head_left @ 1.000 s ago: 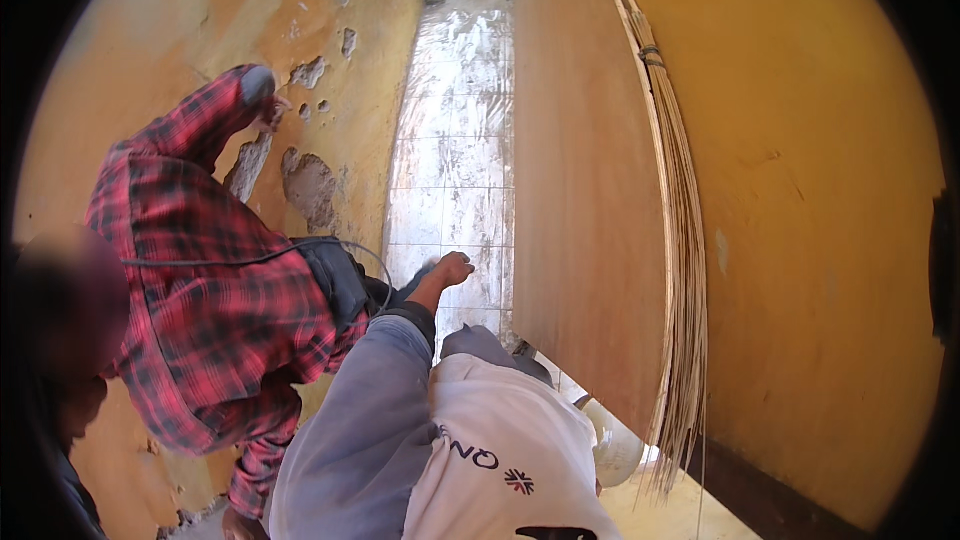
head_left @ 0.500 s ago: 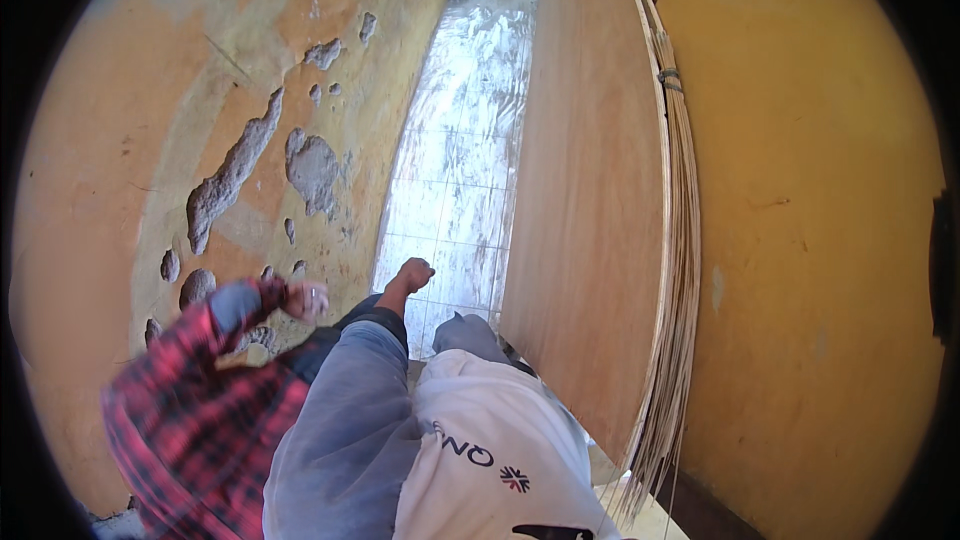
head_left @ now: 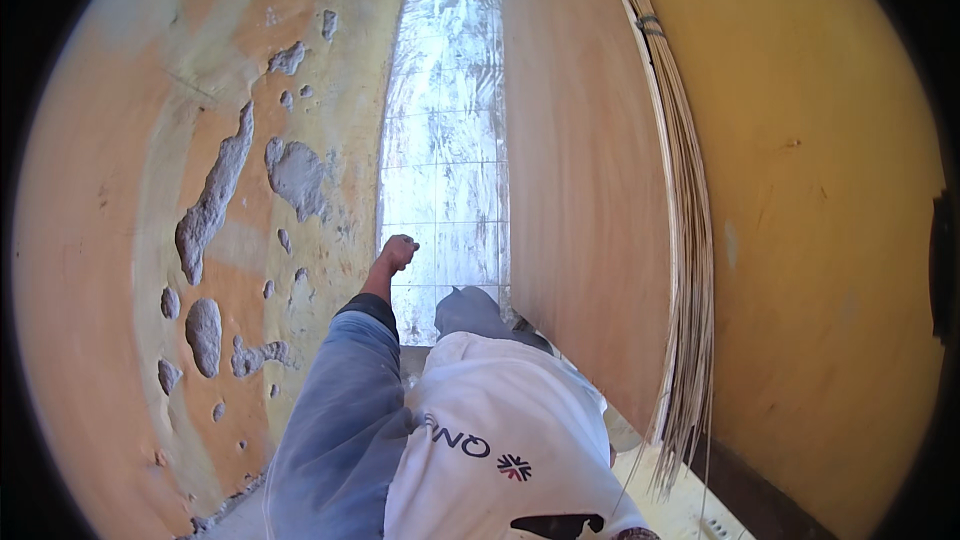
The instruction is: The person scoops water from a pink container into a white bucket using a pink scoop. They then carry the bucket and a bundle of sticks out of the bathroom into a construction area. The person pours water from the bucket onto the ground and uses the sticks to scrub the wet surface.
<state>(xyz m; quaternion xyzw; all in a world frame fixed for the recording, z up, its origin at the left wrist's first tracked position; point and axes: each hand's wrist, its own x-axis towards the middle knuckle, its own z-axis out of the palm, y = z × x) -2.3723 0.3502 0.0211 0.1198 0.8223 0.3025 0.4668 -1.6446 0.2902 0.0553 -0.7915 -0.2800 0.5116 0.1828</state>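
My left hand (head_left: 400, 252) hangs ahead of my body, over the tiled floor, at the end of a blue-grey sleeve (head_left: 352, 390) with a dark cuff. Its fingers are curled closed; whether anything small is inside them I cannot make out. The hand touches neither the wall nor the boards. My right hand does not show; the white shirt (head_left: 500, 440) fills the lower middle. Right of the shirt stands a tall sheet of plywood (head_left: 590, 170) on edge. Along its outer side runs a bundle of thin wooden strips (head_left: 680, 200), tied near the top.
A narrow tiled floor (head_left: 440, 140), smeared white, runs ahead between the plywood and a worn orange wall (head_left: 120, 240) with broken plaster patches. A yellow wall (head_left: 820, 190) rises on the right. Pale flat material (head_left: 670, 500) lies at lower right.
The person in the red checked shirt on my left has gone out of view. The view has shifted, and more of the lower left wall shows. My left hand remains closed.
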